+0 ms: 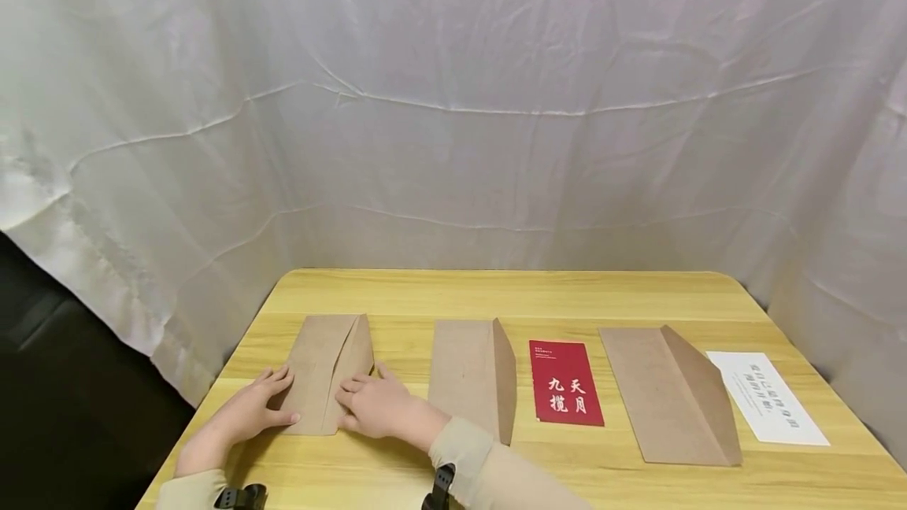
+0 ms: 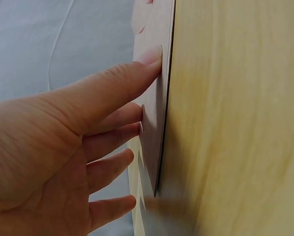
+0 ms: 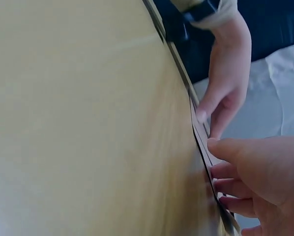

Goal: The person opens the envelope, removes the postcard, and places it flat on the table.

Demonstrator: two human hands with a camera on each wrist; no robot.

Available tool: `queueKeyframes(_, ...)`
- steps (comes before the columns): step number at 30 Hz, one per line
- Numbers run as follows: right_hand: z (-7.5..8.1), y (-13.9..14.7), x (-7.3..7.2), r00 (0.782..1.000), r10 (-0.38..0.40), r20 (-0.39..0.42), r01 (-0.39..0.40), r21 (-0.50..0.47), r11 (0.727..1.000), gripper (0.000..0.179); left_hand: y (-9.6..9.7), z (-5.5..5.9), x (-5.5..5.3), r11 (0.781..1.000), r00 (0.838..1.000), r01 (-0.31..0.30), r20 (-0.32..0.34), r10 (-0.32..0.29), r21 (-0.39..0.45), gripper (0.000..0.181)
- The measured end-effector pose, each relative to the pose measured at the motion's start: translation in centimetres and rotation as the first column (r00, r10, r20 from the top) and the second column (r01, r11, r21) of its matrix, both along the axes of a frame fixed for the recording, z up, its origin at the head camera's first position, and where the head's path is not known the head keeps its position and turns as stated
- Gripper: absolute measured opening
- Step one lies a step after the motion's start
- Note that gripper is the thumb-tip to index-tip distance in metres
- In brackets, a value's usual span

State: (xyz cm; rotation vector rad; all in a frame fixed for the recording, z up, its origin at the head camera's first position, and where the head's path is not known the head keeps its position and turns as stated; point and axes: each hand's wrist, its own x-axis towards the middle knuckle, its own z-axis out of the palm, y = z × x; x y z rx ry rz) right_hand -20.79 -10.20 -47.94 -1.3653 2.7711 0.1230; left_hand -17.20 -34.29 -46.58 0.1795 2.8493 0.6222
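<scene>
A brown paper envelope [image 1: 315,368] lies on the table at the left, its flap [image 1: 354,356] on the right side folded over but lifted a little near the far end. My left hand [image 1: 248,409] rests on the envelope's left edge; in the left wrist view the thumb [image 2: 122,83] touches the paper and the fingers are spread, loosely extended. On the flap, near its lower part, my right hand [image 1: 386,408] presses with its fingers. Both hands show in the right wrist view, touching the same envelope [image 3: 200,132].
To the right lie a second brown envelope [image 1: 462,372] with its flap raised, a red card [image 1: 564,368] with white characters, a third brown envelope [image 1: 662,392] with its flap unfolded, and a white printed card [image 1: 768,400]. A pale curtain [image 1: 453,164] hangs behind the wooden table [image 1: 397,290].
</scene>
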Motion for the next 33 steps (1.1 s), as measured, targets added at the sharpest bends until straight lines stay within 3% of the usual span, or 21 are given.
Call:
queueKeyframes(12,-0.5,-0.3,-3.5,0.994,-0.093,0.051,0.096,-0.052,0.994,0.057,0.1,0.1,0.0,1.000,1.000,-0.020,0.023,0.020,0.000,0.089)
queueKeyframes(17,-0.6,-0.4,-4.5,0.989,-0.120,0.081,0.125,-0.049,0.991,0.068,0.1,0.0,-0.1,1.000,0.999,-0.022,0.024,0.022,-0.004,0.090)
queueKeyframes(27,-0.2,-0.6,-5.5,0.967,-0.184,0.176,0.193,-0.035,0.981,0.091,0.6,0.5,-0.1,0.999,0.998,-0.042,0.040,0.041,0.007,0.090)
queueKeyframes(33,0.0,-0.7,-5.5,0.972,-0.178,0.154,0.182,-0.009,0.983,0.091,2.0,0.5,0.0,1.000,1.000,-0.012,-0.024,0.013,0.013,0.083)
